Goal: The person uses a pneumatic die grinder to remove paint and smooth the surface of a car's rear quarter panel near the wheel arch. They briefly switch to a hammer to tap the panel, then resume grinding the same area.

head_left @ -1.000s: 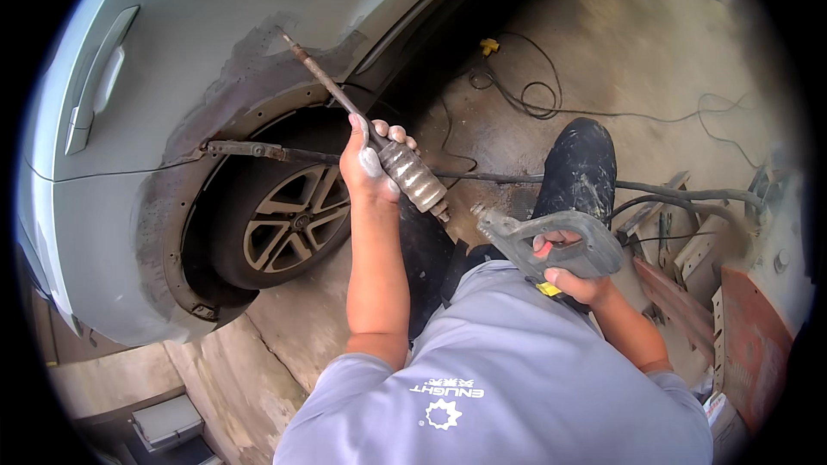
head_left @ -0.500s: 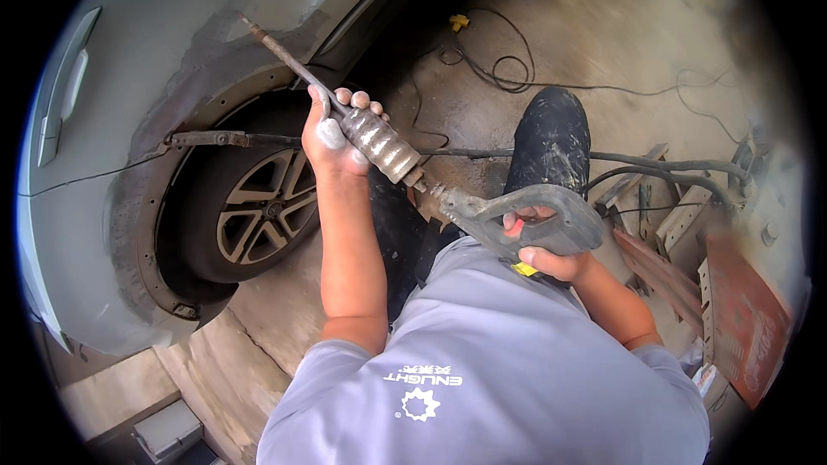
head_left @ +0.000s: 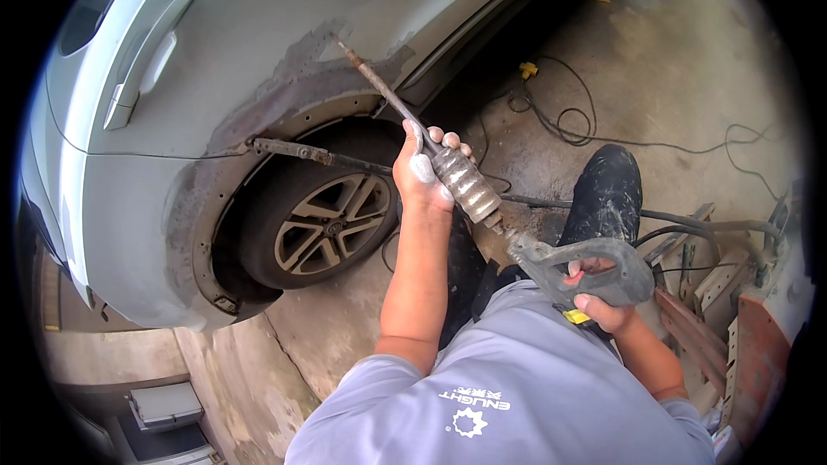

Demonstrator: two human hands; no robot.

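A slide hammer dent puller [head_left: 467, 185] slants across the front of me, its thin rod reaching up and left. The rod's tip meets, or lies very near, the dull grey sanded patch [head_left: 258, 108] above the car's wheel arch. My left hand [head_left: 422, 176] is closed round the ribbed sliding weight near its front end; white dust covers the fingers. The grey loop handle with a red trigger sits in my right hand [head_left: 607, 310], fingers through the loop. A metal clamp [head_left: 293, 150] is fixed to the arch edge, with a thick cable running behind my left forearm.
The car wheel [head_left: 332, 224] stands below the arch, left of my forearm. A thin black cord [head_left: 568, 133] with a yellow plug [head_left: 528, 71] loops over the concrete floor. Reddish metal parts [head_left: 693, 331] and thick cables lie at my right. My knee [head_left: 606, 194] juts forward.
The whole view has shifted, so the car, tool and hands appear farther right, most of them lower. Both hands keep their hold on the dent puller, and its tip stays by the sanded patch.
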